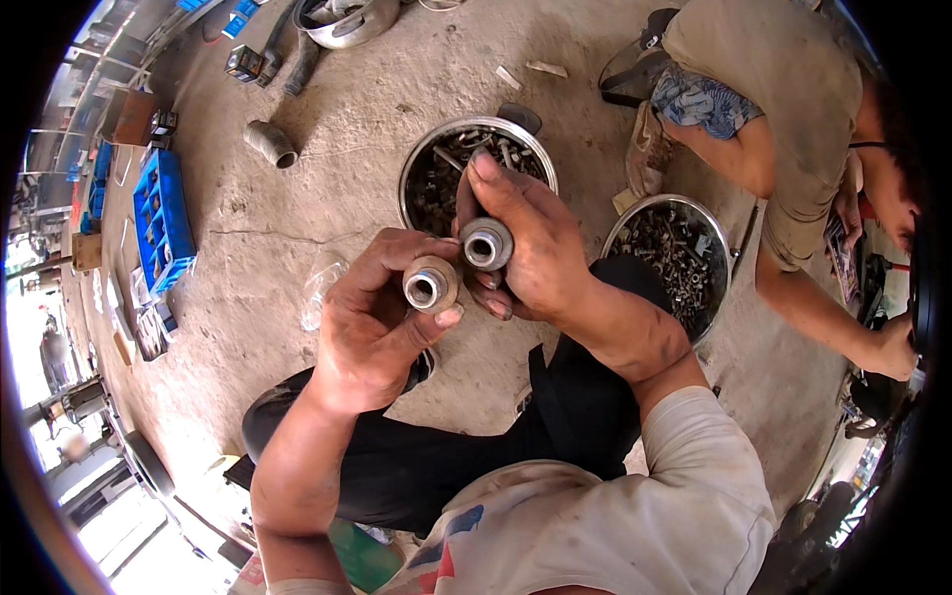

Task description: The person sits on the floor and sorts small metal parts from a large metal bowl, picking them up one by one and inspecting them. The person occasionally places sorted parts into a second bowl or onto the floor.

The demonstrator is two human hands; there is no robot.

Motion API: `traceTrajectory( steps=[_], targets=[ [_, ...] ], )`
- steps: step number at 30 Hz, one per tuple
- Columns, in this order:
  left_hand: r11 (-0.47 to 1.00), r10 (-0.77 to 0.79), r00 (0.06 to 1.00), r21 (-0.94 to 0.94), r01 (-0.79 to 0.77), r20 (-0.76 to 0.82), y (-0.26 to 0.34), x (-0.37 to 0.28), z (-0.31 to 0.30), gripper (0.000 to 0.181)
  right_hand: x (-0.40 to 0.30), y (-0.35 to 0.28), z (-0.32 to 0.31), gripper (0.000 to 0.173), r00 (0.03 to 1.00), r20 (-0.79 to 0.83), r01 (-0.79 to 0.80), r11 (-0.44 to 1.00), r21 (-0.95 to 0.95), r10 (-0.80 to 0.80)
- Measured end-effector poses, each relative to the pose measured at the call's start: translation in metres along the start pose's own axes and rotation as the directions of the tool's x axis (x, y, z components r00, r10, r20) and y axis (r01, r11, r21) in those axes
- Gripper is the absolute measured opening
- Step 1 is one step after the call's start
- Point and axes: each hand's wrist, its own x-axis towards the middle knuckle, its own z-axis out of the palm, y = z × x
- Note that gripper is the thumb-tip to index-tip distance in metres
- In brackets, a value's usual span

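My left hand [372, 320] grips a hollow metal fitting [429, 286] between thumb and fingers, its round bore facing up at me. A second, similar metal fitting [487, 245] is held in my right hand [532, 249], also with its open end towards me. The two parts are side by side, close together, over the concrete floor. Just beyond my hands stands a round metal basin [404, 178] of dark bolts and small hardware, partly hidden by my right hand. Both hands are smudged with dark grime.
Another metal basin [725, 260] of nuts and bolts stands at my right knee. A person [773, 97] bends over at the right. A ribbed hose piece [269, 143], a blue divided crate [160, 219], a clear plastic bag [321, 291] and a metal pot [349, 30] are on the floor.
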Motion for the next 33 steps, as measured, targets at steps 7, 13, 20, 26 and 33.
traceTrajectory(
  steps=[7,13,20,26,33],
  targets=[
    [0.994,-0.095,0.994,-0.062,0.092,-0.056,-0.002,-0.003,0.001,0.043,0.000,0.003,-0.001,0.051,0.999,-0.044,0.014,0.997,-0.071,-0.017],
    [0.989,-0.140,0.986,-0.049,0.136,-0.092,0.000,-0.001,-0.002,0.048,0.000,0.000,-0.004,0.053,0.998,-0.067,0.009,0.996,-0.094,-0.016],
    [0.987,-0.158,0.981,0.015,0.161,-0.112,-0.001,0.001,0.000,0.047,0.002,0.003,-0.008,0.054,0.997,-0.072,0.021,0.996,-0.085,-0.027],
    [0.984,-0.125,0.978,0.103,0.144,-0.168,0.000,0.002,0.003,0.042,0.007,0.006,-0.010,0.049,0.999,-0.041,-0.016,0.997,0.082,0.020],
    [0.388,0.114,0.988,0.920,0.052,-0.103,-0.011,0.001,0.011,0.062,0.032,0.061,-0.028,0.039,0.949,-0.004,-0.260,0.787,0.559,0.316]
  ],
)
